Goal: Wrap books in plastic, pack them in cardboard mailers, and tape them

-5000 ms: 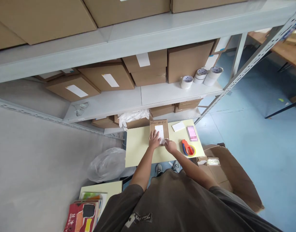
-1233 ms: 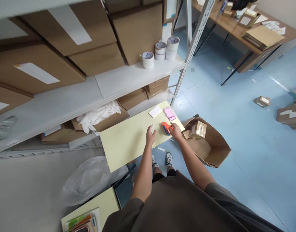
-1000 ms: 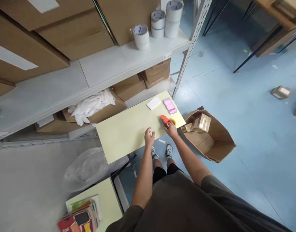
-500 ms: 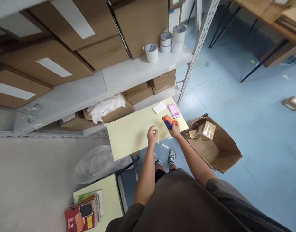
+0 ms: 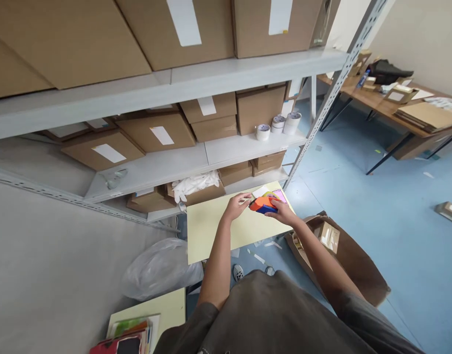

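My right hand grips an orange and blue tape dispenser with a yellowish roll on it, held above the pale yellow table. Close to the dispenser's front end is my left hand, its fingers curved and apart; nothing shows in it. Behind the dispenser, a small white rectangular item lies on the table, partly covered. A pink flat item shows at the table's right end, partly hidden by the dispenser and my right hand.
Grey metal shelving with cardboard boxes and white tape rolls stands behind the table. An open carton containing a smaller box is on the floor at right. A plastic bag and a second table with books are at left.
The view has tilted up, showing more shelving. My hands have come closer together, and the dispenser has turned so its front points left at my left hand.
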Tool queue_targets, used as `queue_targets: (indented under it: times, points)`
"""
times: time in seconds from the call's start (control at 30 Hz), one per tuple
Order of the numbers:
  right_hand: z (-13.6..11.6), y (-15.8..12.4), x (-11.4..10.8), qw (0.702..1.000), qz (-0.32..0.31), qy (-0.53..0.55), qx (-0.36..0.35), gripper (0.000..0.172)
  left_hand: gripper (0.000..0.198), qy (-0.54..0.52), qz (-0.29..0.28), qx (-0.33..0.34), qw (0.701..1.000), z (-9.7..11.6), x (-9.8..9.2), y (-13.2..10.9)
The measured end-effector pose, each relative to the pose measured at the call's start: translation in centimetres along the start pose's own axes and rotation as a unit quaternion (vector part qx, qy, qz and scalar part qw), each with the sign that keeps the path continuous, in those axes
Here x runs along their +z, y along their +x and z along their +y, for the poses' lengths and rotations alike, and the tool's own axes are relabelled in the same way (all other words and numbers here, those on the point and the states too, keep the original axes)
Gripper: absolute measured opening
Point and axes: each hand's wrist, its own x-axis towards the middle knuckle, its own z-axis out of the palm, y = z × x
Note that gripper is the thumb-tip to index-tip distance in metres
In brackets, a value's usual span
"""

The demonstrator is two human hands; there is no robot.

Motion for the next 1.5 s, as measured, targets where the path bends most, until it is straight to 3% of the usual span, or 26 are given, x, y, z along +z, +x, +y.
queue_targets:
  times: [0.13,0.3,0.43,0.53,0.67,0.77,0.9,0.97,1.03,1.23,1.4,1.5]
  points:
    - [-3.5,2.5,0.1,0.999,-0.009,-0.022,-0.034,0.039,0.027,0.013,0.024,0.032,0.999,1.1,-3.2,-0.8]
    - [-6.6,5.3,1.7,0.997,0.009,-0.067,-0.024,0.034,0.019,0.079,0.150,0.103,0.980,0.6,-5.4,-1.7]
    - [-7.3,6.7,2.1,0.996,-0.003,-0.090,-0.005,0.034,0.022,0.123,0.231,0.113,0.959,-0.7,-6.0,-2.2]
    - [-6.6,7.1,1.9,0.997,0.000,-0.079,0.019,0.038,0.026,0.112,0.274,0.071,0.953,-1.6,-6.9,-2.2]
    - [-5.1,7.8,2.0,0.997,0.009,-0.061,0.048,0.047,0.033,0.090,0.214,0.057,0.971,-1.5,-8.2,-1.1]
    - [-4.1,9.5,2.2,0.993,0.054,-0.091,0.052,0.042,0.040,0.085,0.211,0.074,0.971,-0.6,-8.0,-0.3]
    - [-2.5,13.0,1.6,0.979,0.141,-0.146,0.025,0.040,0.092,0.044,0.267,0.042,0.962,-0.1,-6.7,0.0]
    - [-1.4,15.0,0.7,0.977,0.152,-0.153,-0.002,0.038,0.104,0.043,0.294,0.028,0.955,-0.3,-6.3,0.1]
    - [-0.3,17.0,-0.4,0.976,0.152,-0.155,-0.020,0.035,0.100,0.069,0.300,0.025,0.951,-0.5,-6.3,0.6]
    - [2.4,24.4,-3.6,0.977,0.116,-0.180,-0.023,0.035,0.062,0.138,0.326,0.011,0.935,-0.7,-6.3,2.0]
    - [3.9,31.7,-4.9,0.975,0.071,-0.212,0.000,0.038,0.059,0.156,0.358,-0.027,0.920,-0.7,-6.0,1.6]
    - [4.9,34.7,-5.0,0.972,0.047,-0.229,0.030,0.042,0.060,0.153,0.377,-0.056,0.912,-0.5,-5.6,1.4]
